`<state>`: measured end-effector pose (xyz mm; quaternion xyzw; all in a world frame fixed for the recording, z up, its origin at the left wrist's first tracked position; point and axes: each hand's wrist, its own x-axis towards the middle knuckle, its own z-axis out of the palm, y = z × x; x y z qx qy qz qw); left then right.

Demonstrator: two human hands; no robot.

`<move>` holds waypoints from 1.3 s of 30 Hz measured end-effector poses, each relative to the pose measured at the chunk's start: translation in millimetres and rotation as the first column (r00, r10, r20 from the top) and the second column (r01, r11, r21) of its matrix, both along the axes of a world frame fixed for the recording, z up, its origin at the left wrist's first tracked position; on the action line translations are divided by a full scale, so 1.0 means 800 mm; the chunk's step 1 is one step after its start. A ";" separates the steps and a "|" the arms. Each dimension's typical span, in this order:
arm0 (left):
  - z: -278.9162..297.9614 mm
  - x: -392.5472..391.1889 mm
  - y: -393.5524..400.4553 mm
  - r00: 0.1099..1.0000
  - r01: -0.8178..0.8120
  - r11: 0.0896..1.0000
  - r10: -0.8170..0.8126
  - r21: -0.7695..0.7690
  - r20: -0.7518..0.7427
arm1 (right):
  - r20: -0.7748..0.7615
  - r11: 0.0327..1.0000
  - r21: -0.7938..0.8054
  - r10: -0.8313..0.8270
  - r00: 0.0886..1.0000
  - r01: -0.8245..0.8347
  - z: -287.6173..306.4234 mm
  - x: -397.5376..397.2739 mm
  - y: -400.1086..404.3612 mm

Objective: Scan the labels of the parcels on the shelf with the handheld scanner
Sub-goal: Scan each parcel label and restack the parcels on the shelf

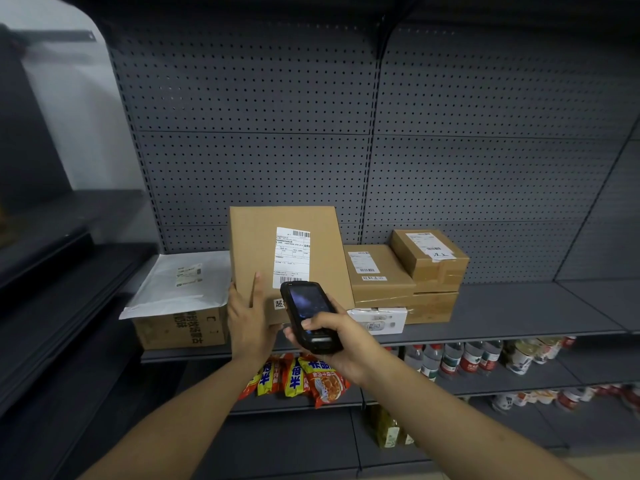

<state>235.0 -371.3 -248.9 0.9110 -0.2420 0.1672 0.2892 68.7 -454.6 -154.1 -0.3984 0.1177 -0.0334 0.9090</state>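
1. Left hand [246, 320] gripped the lower left corner of a tall flat brown cardboard parcel [289, 258], thumb pressed up its front face, fingers hidden behind; stood the parcel upright and tilted slightly back on the grey metal shelf [502, 313]
2. Right hand [337, 342] wrapped closed around a black rectangular handheld scanner [309, 315], thumb laid across its keypad, dark screen facing up
3. Pointed the scanner's top end at the lower edge of the white printed shipping label [292, 256] on the gripped parcel, just above the right hand's hold; covered part of a small white handwritten sticker [279, 303] there
4. Left of the left hand's grip: a white plastic mailer bag [180, 284] lying on a squat brown cardboard box with dark printed characters [183, 329]
5. Right of the gripped parcel: three labelled brown cardboard boxes in a stack [405, 275], a small white printed carton [379, 320] lying in front of them
6. Below both grips, on the lower shelves: red and yellow snack packets [301, 379], then clear plastic bottles with red caps [453, 358] farther right
7. Behind everything: grey perforated metal back panel [259, 116]
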 end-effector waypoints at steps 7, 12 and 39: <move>-0.004 0.006 0.000 0.999 -0.038 0.999 0.038 0.035 -0.006 | -0.007 1.000 0.013 -0.005 1.000 0.005 -0.002 0.000 0.001; -0.003 0.013 0.001 0.998 -0.070 0.994 0.069 0.080 0.013 | -0.005 1.000 0.004 -0.007 1.000 0.007 -0.002 0.002 0.000; 0.016 0.058 -0.040 0.977 0.181 0.968 -0.197 -0.174 -0.078 | 0.015 0.974 -0.013 -0.225 0.974 0.225 -0.034 0.051 -0.048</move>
